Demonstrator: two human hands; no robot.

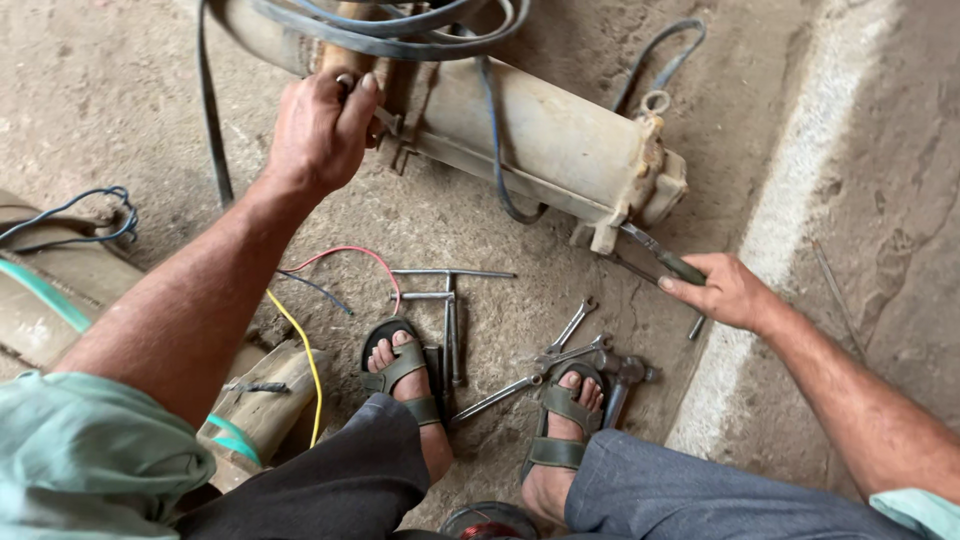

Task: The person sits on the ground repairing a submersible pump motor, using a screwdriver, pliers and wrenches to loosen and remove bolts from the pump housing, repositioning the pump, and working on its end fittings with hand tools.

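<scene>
Rough, dusty concrete floor (130,90) lay under everything, with a paler raised strip (790,210) running off beyond the right fingertips. Across it lay the long, cream-painted, rusted metal cylinder housing (540,135), tilted on its side, wrapped above by dark rubber cables (400,30). The left hand (318,132) sat on a rusty fitting (350,65) at the cylinder's upper middle, fingers curled shut around it. The right hand (725,290) had its fingers closed on the dark-handled pliers (665,262), whose nose reached the cylinder's flanged end just past the fingertips.

Judged by its bulk, the housing looked heavy and rigid, gritty rather than slippery; the flange and the fitting seemed the surest places to take hold. Its corroded edges looked sharp near the knuckles.

Below the right wrist, steel spanners (560,345) and a T-handled socket wrench (450,300) lay scattered between two sandalled feet (480,395). Red, yellow and blue wires (330,275) trailed under the left forearm. Open room lay mostly to the right of the right hand; toward the left elbow, worn blocks with green tape (250,410) crowded in
</scene>
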